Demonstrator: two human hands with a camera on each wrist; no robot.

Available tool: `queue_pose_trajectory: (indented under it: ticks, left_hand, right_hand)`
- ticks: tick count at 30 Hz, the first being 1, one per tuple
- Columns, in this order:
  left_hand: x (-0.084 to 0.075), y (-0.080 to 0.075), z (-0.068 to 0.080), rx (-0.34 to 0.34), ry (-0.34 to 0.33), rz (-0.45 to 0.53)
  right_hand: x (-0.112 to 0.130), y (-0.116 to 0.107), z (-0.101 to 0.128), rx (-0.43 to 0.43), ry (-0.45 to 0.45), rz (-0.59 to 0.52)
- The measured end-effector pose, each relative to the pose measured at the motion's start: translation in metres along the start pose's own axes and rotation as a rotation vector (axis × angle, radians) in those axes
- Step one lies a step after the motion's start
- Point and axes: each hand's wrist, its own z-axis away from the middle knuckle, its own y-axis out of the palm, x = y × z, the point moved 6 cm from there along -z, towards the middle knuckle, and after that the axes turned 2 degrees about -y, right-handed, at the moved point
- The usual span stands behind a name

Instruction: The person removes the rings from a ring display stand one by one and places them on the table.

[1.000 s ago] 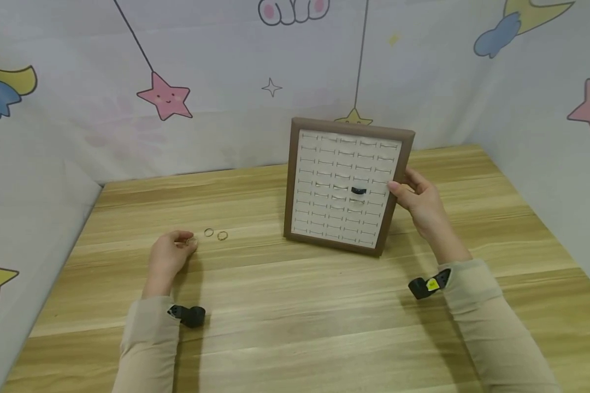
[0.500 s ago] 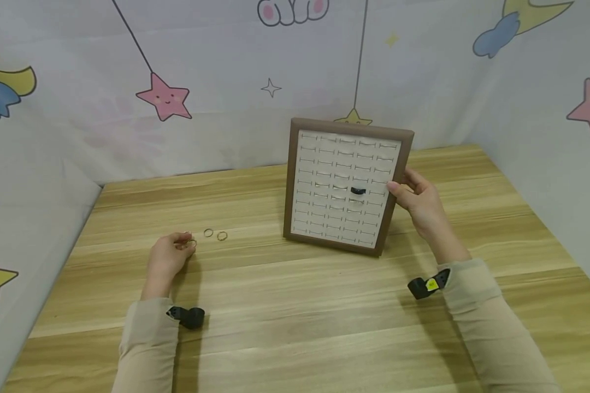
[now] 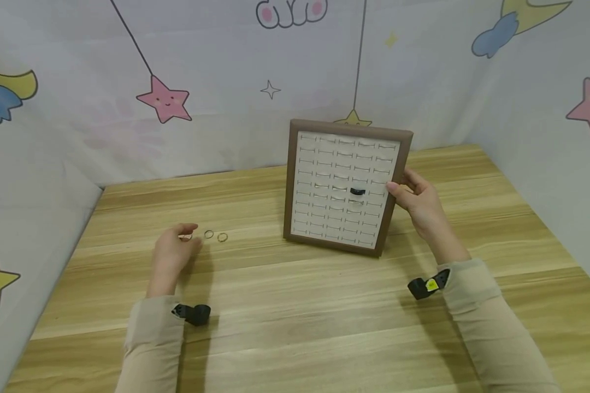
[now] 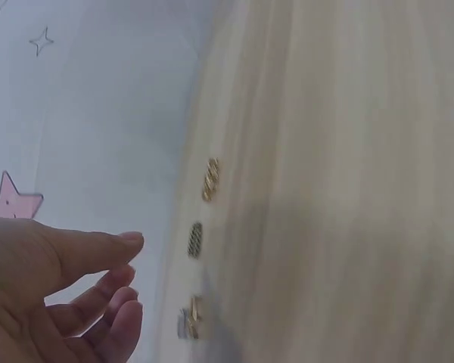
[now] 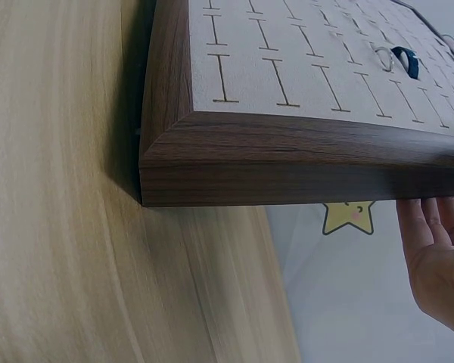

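My left hand (image 3: 172, 252) is over the left part of the table, thumb and fingers spread apart and nothing pinched. In the head view a ring (image 3: 186, 238) shows partly behind its fingers. A thin dark ring (image 3: 208, 233) and a gold twisted ring (image 3: 223, 237) lie just right of the fingertips. From the left wrist, a gold and silver ring (image 4: 194, 318) appears nearest the fingers. My right hand (image 3: 423, 208) grips the right edge of a brown-framed ring display board (image 3: 349, 246), thumb on the front, tilting it upright. A black ring (image 3: 357, 191) sits in a slot.
Several thin rings (image 3: 356, 202) also sit in the middle slots of the white board. The wooden table (image 3: 295, 316) meets a cloth backdrop (image 3: 216, 136) with stars behind it. Each wrist wears a black camera (image 3: 196, 315).
My left fingers, which were close together at a ring, have spread apart, and the hand has shifted slightly right. The right hand and the display board stay in place.
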Motion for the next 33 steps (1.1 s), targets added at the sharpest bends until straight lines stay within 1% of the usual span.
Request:
queue_pose_trajectory:
  ticks: [5,13,19,23,28,33]
  left_hand:
    - [-0.026,0.005,0.002,-0.037,0.061,0.064]
    - [-0.065,0.026,0.004,-0.079,0.128,0.179]
    - [-0.107,0.038,0.009,-0.11,0.217,0.276]
    - [-0.134,0.046,0.013,-0.125,0.281,0.322]
    - [-0.165,0.061,0.021,-0.134,0.371,0.361]
    - [-0.191,0.079,0.032,-0.127,0.452,0.346]
  right_hand:
    - [0.0,0.0,0.001,-0.004,0.009,0.005]
    - [-0.001,0.001,0.001,0.003,0.012,0.011]
    - [0.0,0.002,0.001,0.005,0.013,0.028]
    - [0.0,0.002,0.0,0.006,0.017,0.034]
    - [0.001,0.001,0.0,0.002,0.015,0.031]
    - [0.001,0.0,0.001,0.002,0.008,0.016]
